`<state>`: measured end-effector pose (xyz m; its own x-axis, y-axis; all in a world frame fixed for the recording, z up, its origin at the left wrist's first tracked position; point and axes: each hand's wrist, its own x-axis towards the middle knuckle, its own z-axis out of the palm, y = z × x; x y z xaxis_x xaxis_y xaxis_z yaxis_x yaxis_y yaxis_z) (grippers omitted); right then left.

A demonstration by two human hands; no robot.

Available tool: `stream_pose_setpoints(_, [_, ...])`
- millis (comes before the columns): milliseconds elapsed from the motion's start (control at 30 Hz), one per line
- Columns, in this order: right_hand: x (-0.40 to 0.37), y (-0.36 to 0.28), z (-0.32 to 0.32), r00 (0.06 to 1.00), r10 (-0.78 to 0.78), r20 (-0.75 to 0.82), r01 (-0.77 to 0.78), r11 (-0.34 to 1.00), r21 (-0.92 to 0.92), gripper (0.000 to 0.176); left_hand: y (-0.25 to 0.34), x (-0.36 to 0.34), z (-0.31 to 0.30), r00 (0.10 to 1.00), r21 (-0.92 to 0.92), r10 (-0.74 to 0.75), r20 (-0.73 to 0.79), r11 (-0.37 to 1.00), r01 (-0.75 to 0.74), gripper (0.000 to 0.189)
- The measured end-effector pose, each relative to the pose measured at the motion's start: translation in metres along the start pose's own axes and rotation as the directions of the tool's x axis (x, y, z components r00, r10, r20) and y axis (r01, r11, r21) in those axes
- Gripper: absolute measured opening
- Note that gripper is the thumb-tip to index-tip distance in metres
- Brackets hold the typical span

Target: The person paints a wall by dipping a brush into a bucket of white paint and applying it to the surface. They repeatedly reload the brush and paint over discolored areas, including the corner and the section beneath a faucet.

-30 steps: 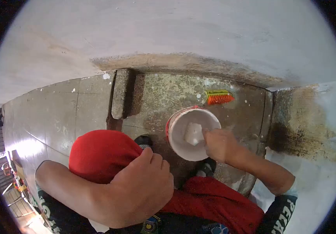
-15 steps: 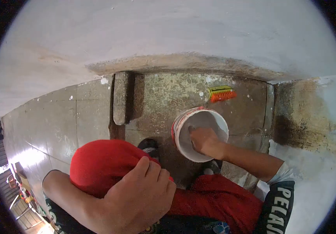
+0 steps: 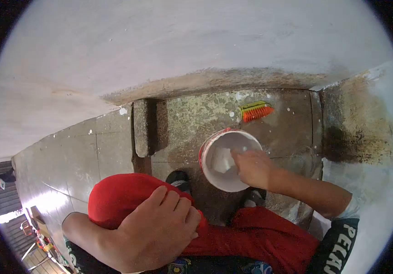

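Note:
My left hand (image 3: 160, 228) lies across my red-trousered knee (image 3: 123, 198), fingers stretched over the cloth and holding nothing. Over a white bucket (image 3: 209, 176) with a reddish outer side, my right hand (image 3: 253, 169) reaches in from the right with its fingers curled. A bright white patch (image 3: 222, 160) shows inside the bucket beside those fingertips; I cannot tell what the fingers grip. The bucket stands on the floor between my feet and the wall. Beyond its rim lies a brush (image 3: 256, 111) with orange bristles and a yellow-green body.
A rough oblong block (image 3: 145, 128) sits on the tiled floor (image 3: 77, 150) against the pale wall (image 3: 196, 36). Stains run along the wall's foot and the right corner (image 3: 358, 132). My shoe (image 3: 178, 180) is left of the bucket. Assorted items (image 3: 45, 242) stand far left.
My right hand has drawn back to the right and higher within the bucket, uncovering the white patch. My left hand stays on the knee. The view has shifted slightly.

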<state>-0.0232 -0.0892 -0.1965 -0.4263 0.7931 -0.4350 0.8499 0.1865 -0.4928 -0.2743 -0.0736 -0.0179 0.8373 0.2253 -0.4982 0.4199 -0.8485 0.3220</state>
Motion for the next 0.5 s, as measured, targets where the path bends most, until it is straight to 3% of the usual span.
stream_pose_setpoints(33, [-0.006,-0.004,-0.013,0.994,0.083,0.076,-0.083,0.997,-0.005,0.038,0.001,0.001,-0.001,1.0,0.001,0.003,-0.011,1.0,-0.003,0.037])
stream_pose_setpoints(167, [-0.038,0.004,-0.037,0.991,0.131,0.042,-0.131,0.991,0.018,0.041,0.005,0.005,-0.009,0.999,-0.01,-0.013,0.042,1.0,0.013,0.038])
stream_pose_setpoints(267, [-0.059,0.025,-0.047,0.995,0.103,0.015,-0.104,0.986,0.134,0.041,0.004,0.008,-0.013,0.997,-0.003,-0.027,0.069,1.0,0.027,0.039])
stream_pose_setpoints(333, [-0.071,0.042,-0.044,0.994,0.061,-0.087,-0.021,0.918,0.395,0.035,0.002,0.009,-0.019,0.995,-0.076,-0.06,0.079,0.995,0.066,0.042])
stream_pose_setpoints(367, [-0.077,0.048,-0.047,0.992,0.077,-0.1,-0.031,0.916,0.399,0.035,0.003,0.009,-0.021,0.996,-0.063,-0.045,0.079,0.997,0.05,0.042])
stream_pose_setpoints(433, [-0.093,0.061,-0.055,0.997,0.081,0.016,-0.071,0.742,0.667,0.035,0.005,0.009,-0.025,0.982,-0.104,-0.145,-0.118,0.986,0.133,0.041])
stream_pose_setpoints(467, [-0.102,0.069,-0.056,0.994,0.108,-0.004,-0.077,0.738,0.671,0.035,0.006,0.01,-0.027,0.986,-0.084,-0.115,-0.121,0.991,0.106,0.041])
stream_pose_setpoints(500, [-0.108,0.079,-0.054,0.995,0.088,0.037,-0.085,0.648,0.757,0.034,0.007,0.009,-0.03,0.981,-0.114,-0.181,-0.07,0.978,0.172,0.044])
